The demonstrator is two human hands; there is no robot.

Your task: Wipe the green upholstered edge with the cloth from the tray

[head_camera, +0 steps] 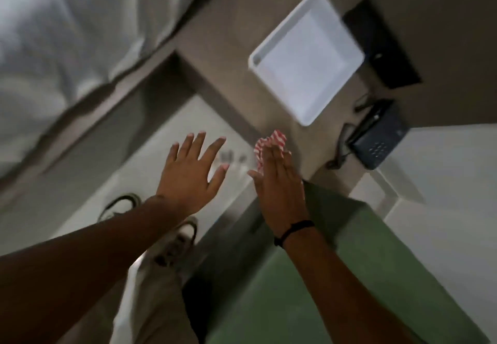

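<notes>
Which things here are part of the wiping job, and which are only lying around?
Part of the job:
- striped cloth, under the right hand
- green upholstered edge
- white tray, with nothing in it

Only lying around:
- telephone
- black box behind the tray
- white bedding
- left hand, open, holding nothing

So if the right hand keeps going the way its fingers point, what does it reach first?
Probably the white tray. The right hand, with the striped cloth under its fingers, points up over the brown ledge toward the tray's near corner. Depth is unclear, so it may pass above.
</notes>
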